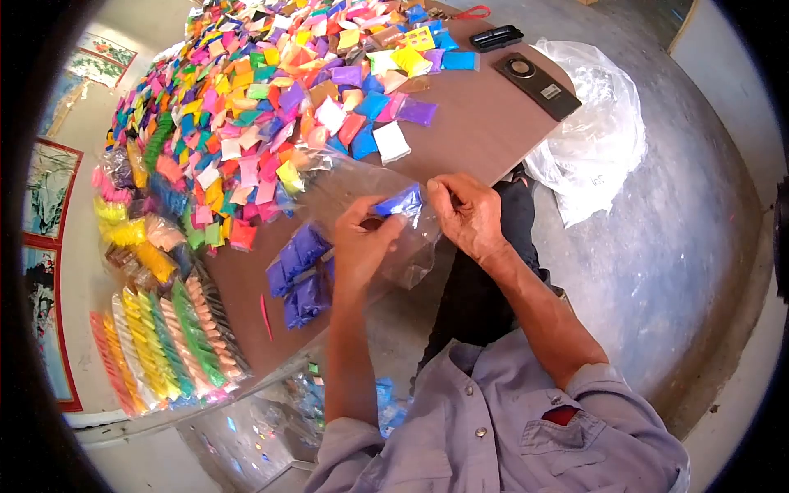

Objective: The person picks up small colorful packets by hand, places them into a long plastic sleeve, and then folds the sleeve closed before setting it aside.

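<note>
My left hand point(364, 245) is closed around a small shiny blue packet point(401, 204), gripped between thumb and fingers above the table's edge. Just to its right is my right hand point(468, 215), its thumb and forefinger pinched together near the packet's end. Whatever lies in that pinch is too small to make out. A clear plastic bag point(415, 261) spreads beneath and behind both hands. Several dark blue-violet packets point(300, 267) are stacked on the table left of my left hand.
A large heap of coloured packets point(246, 107) covers the brown table's point(485, 107) far left. Bagged rows of packets point(164, 345) stand at the near left, beside a thin pink stick point(265, 317). A phone point(538, 85), a black object point(496, 38) and a white plastic bag point(596, 123) are at right.
</note>
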`<state>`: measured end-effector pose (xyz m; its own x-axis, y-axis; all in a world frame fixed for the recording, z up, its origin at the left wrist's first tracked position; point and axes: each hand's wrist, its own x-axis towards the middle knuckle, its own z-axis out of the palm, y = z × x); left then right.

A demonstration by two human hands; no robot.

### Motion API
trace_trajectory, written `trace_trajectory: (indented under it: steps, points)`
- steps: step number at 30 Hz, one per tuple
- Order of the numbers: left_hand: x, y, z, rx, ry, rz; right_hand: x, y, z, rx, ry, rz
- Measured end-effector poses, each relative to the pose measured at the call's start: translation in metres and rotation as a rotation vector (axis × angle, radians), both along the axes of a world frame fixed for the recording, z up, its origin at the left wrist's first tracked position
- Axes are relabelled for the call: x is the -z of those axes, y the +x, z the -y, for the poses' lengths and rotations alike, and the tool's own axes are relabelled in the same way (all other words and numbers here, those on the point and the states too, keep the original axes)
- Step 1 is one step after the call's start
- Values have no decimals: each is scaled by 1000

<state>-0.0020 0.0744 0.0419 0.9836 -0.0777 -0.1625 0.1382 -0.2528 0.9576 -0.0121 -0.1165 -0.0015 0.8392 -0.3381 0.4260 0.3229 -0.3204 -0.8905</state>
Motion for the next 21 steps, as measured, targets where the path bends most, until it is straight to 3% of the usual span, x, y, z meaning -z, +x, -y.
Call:
trace_trajectory:
  steps: [2, 6, 8, 21]
  points:
    - [10, -5, 13, -3, -64, 64, 0, 1, -1, 13, 16, -2]
    - [26, -9, 21, -38, 55, 235, 4, 3, -1, 44, 83, 14]
    - [30, -7, 21, 19, 328, 510, 2, 3, 1, 42, 60, 27]
    - [19, -16, 23, 112, 295, 565, -7, 5, -3, 114, -114, 59]
